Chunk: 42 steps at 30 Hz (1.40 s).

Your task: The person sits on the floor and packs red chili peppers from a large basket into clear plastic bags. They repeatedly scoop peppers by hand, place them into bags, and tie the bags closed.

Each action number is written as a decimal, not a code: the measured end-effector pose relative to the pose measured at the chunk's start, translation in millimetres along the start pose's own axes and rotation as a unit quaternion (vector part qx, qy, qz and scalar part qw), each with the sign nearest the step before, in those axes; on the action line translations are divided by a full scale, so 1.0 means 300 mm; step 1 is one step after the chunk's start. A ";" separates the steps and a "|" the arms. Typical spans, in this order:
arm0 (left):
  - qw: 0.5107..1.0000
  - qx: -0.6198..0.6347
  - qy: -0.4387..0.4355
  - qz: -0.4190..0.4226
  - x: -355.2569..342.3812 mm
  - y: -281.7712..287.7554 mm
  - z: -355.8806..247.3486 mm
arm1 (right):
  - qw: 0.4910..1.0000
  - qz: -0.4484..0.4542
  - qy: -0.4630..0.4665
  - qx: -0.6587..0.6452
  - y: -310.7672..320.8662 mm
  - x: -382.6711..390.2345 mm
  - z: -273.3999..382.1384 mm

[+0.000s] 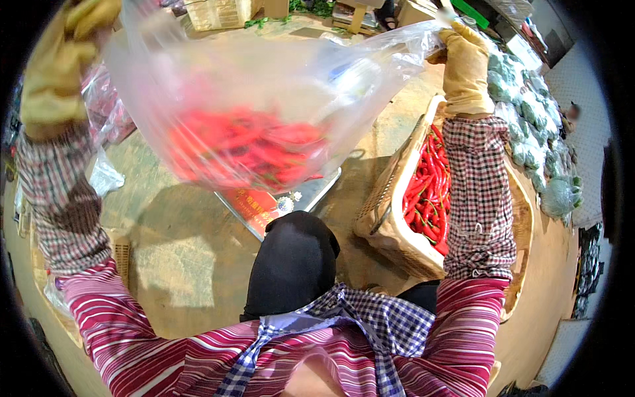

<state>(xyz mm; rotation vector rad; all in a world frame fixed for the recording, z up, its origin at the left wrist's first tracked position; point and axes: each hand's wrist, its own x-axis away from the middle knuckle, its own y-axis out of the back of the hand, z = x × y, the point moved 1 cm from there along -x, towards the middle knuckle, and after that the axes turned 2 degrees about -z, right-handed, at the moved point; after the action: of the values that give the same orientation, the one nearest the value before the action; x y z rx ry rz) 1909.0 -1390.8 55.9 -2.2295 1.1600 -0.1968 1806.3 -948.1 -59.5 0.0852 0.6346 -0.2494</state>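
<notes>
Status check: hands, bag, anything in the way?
Left hand and right hand, gloved, gripping clear bag aloft. Red chillies inside. Scale beneath, basket right.

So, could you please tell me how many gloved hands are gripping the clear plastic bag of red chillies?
2: the left hand grips the bag at its upper left corner, and the right hand grips its upper right corner.

Bare floor (178,258) left free; basket (390,231) blocks right; scale (264,205) below bag (264,99).

bag (264,99) above scale (278,202) | chillies (248,149) in bag | basket (390,225) right
</notes>
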 end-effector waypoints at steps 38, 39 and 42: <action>0.859 -0.181 -0.088 -0.471 0.155 0.130 0.728 | 0.866 0.286 0.220 0.346 -0.229 0.430 -0.007; 0.858 -0.195 -0.089 -0.467 0.144 0.138 0.725 | 0.863 0.333 0.223 0.307 -0.279 0.472 -0.003; 0.848 -0.223 -0.099 -0.470 0.098 0.165 0.734 | 0.762 0.517 0.159 0.355 -0.372 0.588 0.015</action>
<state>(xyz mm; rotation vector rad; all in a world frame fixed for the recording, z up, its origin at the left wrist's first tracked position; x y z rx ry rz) 1979.1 -1335.9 -153.6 -2.9782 -0.1139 -0.0754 1917.2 -1092.6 -161.2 1.2096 0.7123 0.6420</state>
